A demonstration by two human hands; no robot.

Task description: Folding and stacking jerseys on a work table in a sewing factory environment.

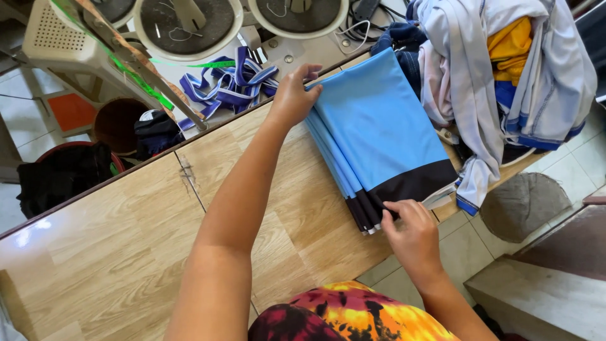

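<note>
Closest to me is my tie-dye shirt (pixel 341 316), a splash of red, yellow and black at the bottom edge. Above it, my right hand (pixel 413 233) pinches the near corner of the stack (pixel 379 132), fingers closed on the black layers where they fan out in thin edges. My left hand (pixel 293 98) reaches across to the far corner, fingers curled over the blue edge and gripping it.

That stack is folded cloth, smooth and slightly shiny, light blue over most of its length with a broad black band at the end nearest me. It lies flat on the table (pixel 126 246) toward its right end, slanting away from me.

Pale wood-grain laminate covers the table, glossy enough to catch a glare at the left, with a seam and a small chip in it.

Right of the stack, touching it, a pile (pixel 505 69) of loose garments slumps over the table edge: white and pale pink cloth, a yellow piece, blue trim.

Beyond my left hand lies a tangle of blue-and-white striped straps (pixel 227 85). Two round, white-rimmed discs (pixel 189 25) sit at the top. A beige perforated plastic chair (pixel 63 38) stands at upper left, and below it a dark bundle (pixel 63 173) rests on the tiled floor beside a brown bucket (pixel 117 123).
</note>
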